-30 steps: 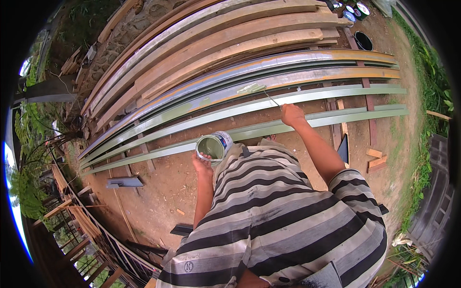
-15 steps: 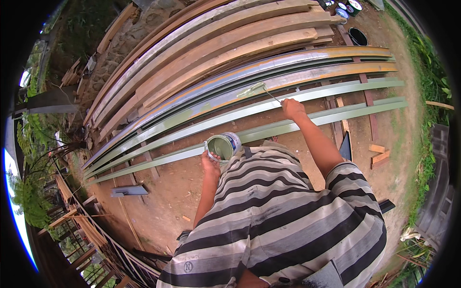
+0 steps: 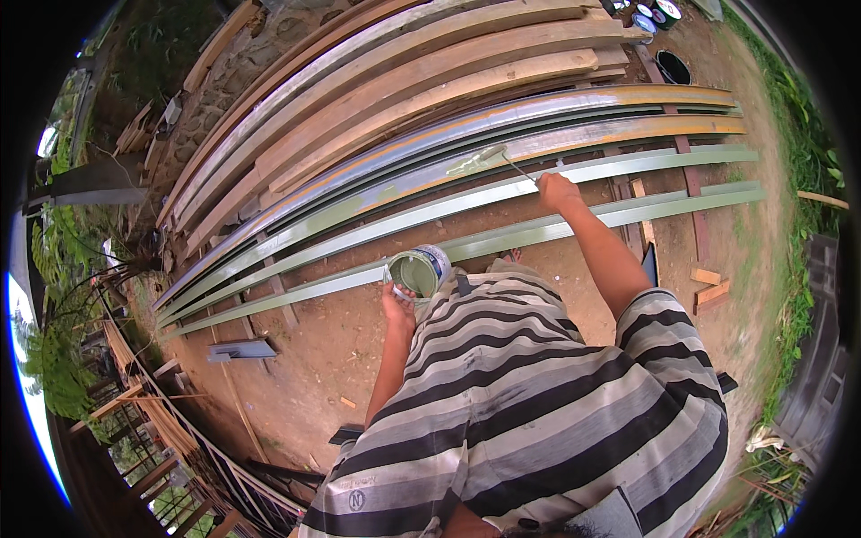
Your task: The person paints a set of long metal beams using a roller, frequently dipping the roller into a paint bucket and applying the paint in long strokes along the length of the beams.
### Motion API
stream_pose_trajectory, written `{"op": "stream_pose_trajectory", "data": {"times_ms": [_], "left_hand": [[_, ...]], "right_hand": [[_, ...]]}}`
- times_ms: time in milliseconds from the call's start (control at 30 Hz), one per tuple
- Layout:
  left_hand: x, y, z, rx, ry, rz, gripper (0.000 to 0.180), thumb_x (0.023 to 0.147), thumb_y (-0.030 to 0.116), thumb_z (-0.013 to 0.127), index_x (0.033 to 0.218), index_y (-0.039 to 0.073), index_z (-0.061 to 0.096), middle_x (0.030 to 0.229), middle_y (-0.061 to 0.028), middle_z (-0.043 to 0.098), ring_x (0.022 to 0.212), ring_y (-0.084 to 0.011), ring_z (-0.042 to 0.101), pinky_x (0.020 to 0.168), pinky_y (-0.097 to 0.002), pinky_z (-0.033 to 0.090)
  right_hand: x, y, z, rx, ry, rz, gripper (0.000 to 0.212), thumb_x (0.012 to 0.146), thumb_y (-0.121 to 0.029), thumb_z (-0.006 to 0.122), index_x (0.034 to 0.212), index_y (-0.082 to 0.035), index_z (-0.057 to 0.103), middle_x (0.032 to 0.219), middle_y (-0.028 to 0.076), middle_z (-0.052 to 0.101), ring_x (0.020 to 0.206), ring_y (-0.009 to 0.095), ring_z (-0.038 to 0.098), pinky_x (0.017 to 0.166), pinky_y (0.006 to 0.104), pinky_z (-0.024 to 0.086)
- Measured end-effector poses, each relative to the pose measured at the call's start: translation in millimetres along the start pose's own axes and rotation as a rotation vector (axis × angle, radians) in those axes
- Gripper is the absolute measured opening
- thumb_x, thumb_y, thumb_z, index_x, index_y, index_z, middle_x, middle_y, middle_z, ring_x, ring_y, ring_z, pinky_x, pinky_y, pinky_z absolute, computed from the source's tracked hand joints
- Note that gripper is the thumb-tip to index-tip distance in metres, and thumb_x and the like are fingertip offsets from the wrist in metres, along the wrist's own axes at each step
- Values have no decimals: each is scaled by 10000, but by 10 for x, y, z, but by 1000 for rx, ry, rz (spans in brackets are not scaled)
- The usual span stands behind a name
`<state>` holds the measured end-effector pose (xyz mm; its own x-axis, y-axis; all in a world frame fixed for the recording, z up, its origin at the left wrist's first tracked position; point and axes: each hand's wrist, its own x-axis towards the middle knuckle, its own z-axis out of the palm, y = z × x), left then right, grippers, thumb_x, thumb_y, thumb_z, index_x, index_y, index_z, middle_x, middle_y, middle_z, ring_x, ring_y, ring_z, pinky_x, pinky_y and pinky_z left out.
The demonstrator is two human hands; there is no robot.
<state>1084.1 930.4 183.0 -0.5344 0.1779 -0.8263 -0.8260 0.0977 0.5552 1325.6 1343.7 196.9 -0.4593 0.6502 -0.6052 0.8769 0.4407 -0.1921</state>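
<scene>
My right hand is closed round the handle of a paint roller. The roller's head rests on a long metal beam, where a wet pale green patch shows on the bare grey and rusty face. Farther left along the same beam are more green patches. In my left hand is a paint can, tilted with its mouth toward me and green paint inside. Its fingers grip the rim and side of the can. Nearer to me lie two beams coated green, the closest one passing just beyond the can.
Behind the beams lies a stack of thick wooden planks. Dark red crossbars support the beams. A black bucket and several paint cans stand at the far right. Wood offcuts and a grey metal piece lie on the dirt.
The roller and my right hand have shifted slightly right along the beam, and the wet green patch now reaches a little farther right. My left hand still holds the can in nearly the same place.
</scene>
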Motion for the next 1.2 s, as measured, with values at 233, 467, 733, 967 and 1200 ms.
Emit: {"op": "stream_pose_trajectory", "data": {"times_ms": [233,467,733,967,1200], "left_hand": [[-2,-21,-75,-6,-24,-4,300,933,450,620,868,162,571,784,-21,568,775,-190,560,807,-329,465],[40,-43,-83,-46,31,-5,302,937,446,614,876,154,571,786,-29,564,790,-192,562,789,-330,463],[66,-52,-69,-44,-31,2,294,938,424,626,896,139,568,799,-37,566,784,-198,564,793,-342,482],[61,-69,-45,-75,16,-11,274,928,400,647,891,137,578,796,-34,567,764,-191,558,776,-343,489],[90,-118,-48,-58,6,6,266,938,392,621,880,139,563,773,-30,558,763,-201,554,776,-347,474]], "right_hand": [[-25,121,-110,-27,-9,44,282,918,-173,588,1150,-43,681,1216,215,704,1159,378,681,977,487,553],[-31,18,-380,-28,-25,57,322,886,-131,645,1195,-57,700,1250,197,702,1183,363,678,987,449,557],[7,256,-272,-36,-21,79,327,889,-133,642,1202,-50,679,1280,189,693,1185,361,677,984,469,559],[-107,320,-556,-74,-74,89,304,922,-150,599,1199,-52,679,1243,188,709,1189,359,676,980,467,563],[-110,383,-143,23,31,122,314,930,-197,593,1195,-55,685,1246,201,705,1200,358,670,998,475,550]]}}
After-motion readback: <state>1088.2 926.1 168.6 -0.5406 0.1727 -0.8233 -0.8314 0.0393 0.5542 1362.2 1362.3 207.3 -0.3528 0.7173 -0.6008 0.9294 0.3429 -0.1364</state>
